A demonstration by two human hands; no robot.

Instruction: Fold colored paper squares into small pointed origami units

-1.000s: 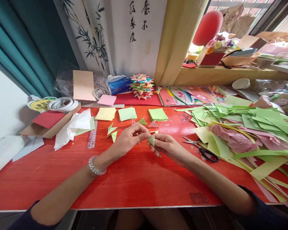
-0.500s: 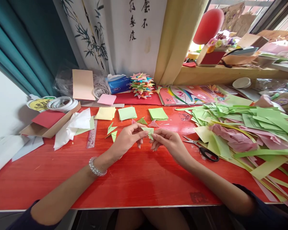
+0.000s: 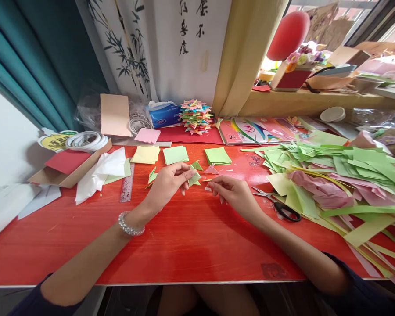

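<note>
My left hand (image 3: pixel 166 184) is closed, pinching a folded light green paper piece (image 3: pixel 194 179) between thumb and fingers. A short gap to the right, my right hand (image 3: pixel 232 192) pinches a small whitish strip (image 3: pixel 208 188) at its fingertips; what the strip is made of I cannot tell. Folded pieces lie on the table just beyond: a green one (image 3: pixel 196 165) and a pink one (image 3: pixel 211 170). Another green folded piece (image 3: pixel 152 175) is partly hidden behind my left hand. Farther back sit stacks of yellow (image 3: pixel 145 155), pale green (image 3: pixel 175 155) and bright green paper squares (image 3: pixel 217 156).
Scissors (image 3: pixel 285 210) lie right of my right hand, beside a heap of paper strips (image 3: pixel 342 175). A ruler (image 3: pixel 127 186) and white tissue (image 3: pixel 100 175) are on the left. Behind stand a multicoloured folded-paper ball (image 3: pixel 196 117) and a blue tissue pack (image 3: pixel 164 115).
My hands have come apart. The folded green paper, earlier between both hands, is now in my left hand only, shifted slightly left. A small whitish strip now shows in my right fingertips.
</note>
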